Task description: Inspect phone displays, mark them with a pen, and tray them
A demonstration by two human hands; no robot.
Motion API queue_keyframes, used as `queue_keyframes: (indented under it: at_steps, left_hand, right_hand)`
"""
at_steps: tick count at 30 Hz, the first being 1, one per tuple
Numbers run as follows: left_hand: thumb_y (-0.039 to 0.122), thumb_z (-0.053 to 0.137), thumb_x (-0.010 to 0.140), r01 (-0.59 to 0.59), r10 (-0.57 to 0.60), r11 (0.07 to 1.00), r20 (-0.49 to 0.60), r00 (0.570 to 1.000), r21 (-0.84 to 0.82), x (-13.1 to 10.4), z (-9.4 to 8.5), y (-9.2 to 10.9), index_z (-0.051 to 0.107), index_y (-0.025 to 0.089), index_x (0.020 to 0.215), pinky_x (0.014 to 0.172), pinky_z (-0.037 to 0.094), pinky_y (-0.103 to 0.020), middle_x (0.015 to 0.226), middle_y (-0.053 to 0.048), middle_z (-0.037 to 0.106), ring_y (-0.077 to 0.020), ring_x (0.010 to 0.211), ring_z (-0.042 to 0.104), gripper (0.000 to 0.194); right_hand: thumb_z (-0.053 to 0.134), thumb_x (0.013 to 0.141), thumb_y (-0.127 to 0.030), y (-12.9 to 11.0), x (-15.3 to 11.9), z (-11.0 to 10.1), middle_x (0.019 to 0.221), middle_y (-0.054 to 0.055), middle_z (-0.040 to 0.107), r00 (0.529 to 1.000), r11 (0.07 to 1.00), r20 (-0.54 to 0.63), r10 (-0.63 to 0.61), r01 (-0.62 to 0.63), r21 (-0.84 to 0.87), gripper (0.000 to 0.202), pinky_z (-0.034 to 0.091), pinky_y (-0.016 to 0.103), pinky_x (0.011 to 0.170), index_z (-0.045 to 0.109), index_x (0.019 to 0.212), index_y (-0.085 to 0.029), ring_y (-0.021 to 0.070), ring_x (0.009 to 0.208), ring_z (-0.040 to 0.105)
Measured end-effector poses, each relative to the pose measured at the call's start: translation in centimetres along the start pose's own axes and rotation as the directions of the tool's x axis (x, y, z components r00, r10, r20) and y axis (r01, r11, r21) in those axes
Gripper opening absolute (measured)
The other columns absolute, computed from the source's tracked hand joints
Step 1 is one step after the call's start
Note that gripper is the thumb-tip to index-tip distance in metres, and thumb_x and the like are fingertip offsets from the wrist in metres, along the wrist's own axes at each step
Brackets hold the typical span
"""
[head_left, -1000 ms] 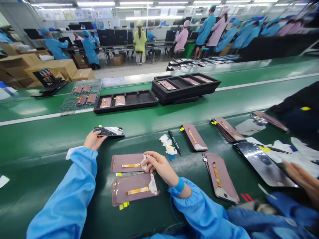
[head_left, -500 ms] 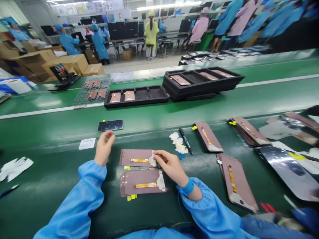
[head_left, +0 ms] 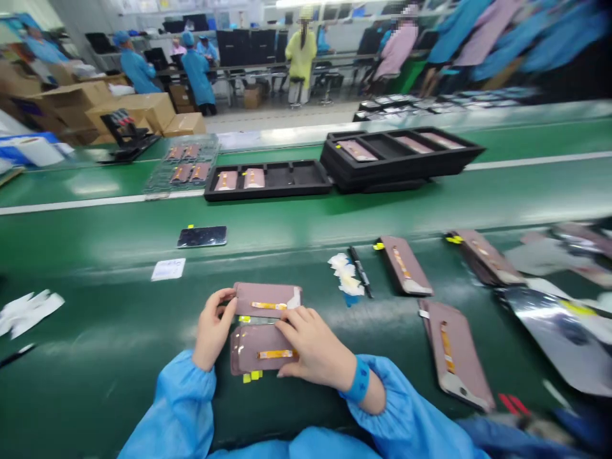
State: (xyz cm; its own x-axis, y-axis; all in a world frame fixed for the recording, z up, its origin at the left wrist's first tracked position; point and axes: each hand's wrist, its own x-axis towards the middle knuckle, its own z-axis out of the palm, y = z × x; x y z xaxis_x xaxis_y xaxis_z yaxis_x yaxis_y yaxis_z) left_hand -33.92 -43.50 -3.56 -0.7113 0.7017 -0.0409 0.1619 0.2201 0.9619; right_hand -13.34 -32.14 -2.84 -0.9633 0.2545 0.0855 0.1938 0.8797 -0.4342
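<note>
Two small stacks of pinkish-brown phone screen panels lie before me, backs up, each with an orange ribbon cable. At the left end of the upper stack [head_left: 265,294], my left hand [head_left: 214,328] has its thumb and curled fingers closed on the edge. My right hand [head_left: 318,354] grips the right part of the lower stack [head_left: 261,341] across its width, fingers on the far edge and thumb on the near one. That hand hides the stack's right end. Yellow tabs [head_left: 252,376] stick out below the lower stack. A blue band [head_left: 359,379] circles my right wrist.
A dark phone screen [head_left: 201,236] and a white label [head_left: 168,269] lie at left. Right of my hands are white scraps [head_left: 345,274], a black marker [head_left: 360,271] and more panel stacks [head_left: 406,264]. Black trays [head_left: 268,191] stand farther back. Several people work beyond.
My left hand has moved right from near the dark phone screen to the upper stack. My right hand has left the upper stack's right end and come down onto the lower stack.
</note>
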Motion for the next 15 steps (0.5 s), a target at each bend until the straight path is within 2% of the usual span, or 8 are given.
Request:
queue_keyframes:
  at_steps: [4, 6, 7, 8, 9, 11, 13, 15]
  left_hand:
    - [0.054, 0.063, 0.076, 0.018, -0.019, 0.988, 0.006, 1.000, 0.151, 0.8, -0.3, -0.6, 0.062, 0.020, 0.108, 0.092, 0.047, -0.039, 0.116, -0.009, 0.064, -0.0266, 0.101, 0.062, 0.047]
    - [0.059, 0.062, 0.075, 0.032, -0.037, 0.980, 0.020, 0.999, 0.198, 1.4, -0.5, -1.0, 0.062, 0.023, 0.109, 0.092, 0.048, -0.040, 0.116, -0.007, 0.065, -0.0274, 0.101, 0.062, 0.049]
    - [0.061, 0.062, 0.074, 0.034, -0.042, 0.976, 0.032, 0.999, 0.216, 1.6, -0.7, -1.2, 0.062, 0.025, 0.109, 0.092, 0.049, -0.040, 0.116, -0.006, 0.065, -0.0279, 0.102, 0.063, 0.050]
    - [0.063, 0.061, 0.073, 0.036, -0.045, 0.972, 0.034, 0.998, 0.233, 1.8, -0.7, -1.3, 0.062, 0.026, 0.109, 0.090, 0.051, -0.039, 0.116, -0.005, 0.066, -0.0284, 0.101, 0.063, 0.051]
    - [0.064, 0.061, 0.072, 0.040, -0.051, 0.968, 0.039, 0.998, 0.247, 1.9, -0.8, -1.3, 0.063, 0.028, 0.109, 0.086, 0.053, -0.038, 0.115, -0.004, 0.067, -0.0288, 0.100, 0.064, 0.052]
    - [0.067, 0.061, 0.070, 0.058, -0.074, 0.960, 0.049, 0.996, 0.273, 2.0, -0.9, -1.4, 0.063, 0.030, 0.109, 0.076, 0.056, -0.036, 0.111, -0.003, 0.069, -0.0294, 0.097, 0.066, 0.054]
    - [0.069, 0.060, 0.069, 0.078, -0.102, 0.948, 0.061, 0.993, 0.308, 2.1, -0.9, -1.4, 0.063, 0.031, 0.111, 0.068, 0.057, -0.036, 0.109, -0.003, 0.070, -0.0304, 0.095, 0.066, 0.056]
    - [0.071, 0.060, 0.067, 0.078, -0.107, 0.939, 0.069, 0.992, 0.335, 2.3, -0.9, -1.8, 0.063, 0.032, 0.110, 0.064, 0.057, -0.037, 0.110, -0.004, 0.069, -0.0317, 0.094, 0.066, 0.058]
  right_hand:
    - [0.071, 0.068, -0.067, 0.6, -0.1, -0.9, 0.117, 0.012, 0.058, 0.998, 0.998, -0.069, 0.007, -0.003, 0.056, 0.074, 0.044, 0.044, 0.087, 0.056, 0.122, -0.018, 0.0293, 0.102, 0.052]
    - [0.067, 0.077, -0.061, 1.6, -1.4, -1.7, 0.114, 0.010, 0.059, 0.971, 0.986, -0.188, 0.151, -0.134, 0.101, 0.061, 0.046, 0.041, 0.087, 0.056, 0.122, -0.020, 0.0263, 0.100, 0.053]
    - [0.065, 0.082, -0.054, 2.2, -2.6, -2.1, 0.112, 0.010, 0.059, 0.930, 0.965, -0.262, 0.258, -0.235, 0.116, 0.052, 0.046, 0.039, 0.087, 0.057, 0.121, -0.020, 0.0253, 0.100, 0.054]
    - [0.063, 0.086, -0.047, 2.9, -4.1, -2.5, 0.110, 0.010, 0.060, 0.864, 0.928, -0.338, 0.372, -0.353, 0.119, 0.043, 0.047, 0.038, 0.088, 0.058, 0.118, -0.019, 0.0250, 0.101, 0.054]
    - [0.062, 0.088, -0.042, 3.7, -5.7, -2.9, 0.109, 0.012, 0.060, 0.779, 0.874, -0.413, 0.471, -0.474, 0.104, 0.036, 0.047, 0.039, 0.089, 0.058, 0.115, -0.018, 0.0257, 0.101, 0.055]
    - [0.060, 0.089, -0.041, 5.4, -9.4, -3.5, 0.106, 0.016, 0.060, 0.586, 0.696, -0.537, 0.607, -0.718, 0.003, 0.036, 0.047, 0.042, 0.087, 0.059, 0.112, -0.014, 0.0301, 0.101, 0.057]
    - [0.057, 0.088, -0.051, 7.0, -12.7, -3.8, 0.101, 0.021, 0.060, 0.382, 0.399, -0.607, 0.697, -0.910, -0.114, 0.048, 0.048, 0.046, 0.078, 0.060, 0.111, -0.009, 0.0358, 0.095, 0.058]
    - [0.050, 0.088, -0.060, 8.3, -14.8, -4.0, 0.097, 0.024, 0.059, 0.183, 0.120, -0.617, 0.765, -0.982, -0.142, 0.060, 0.048, 0.046, 0.070, 0.060, 0.110, -0.005, 0.0389, 0.090, 0.060]
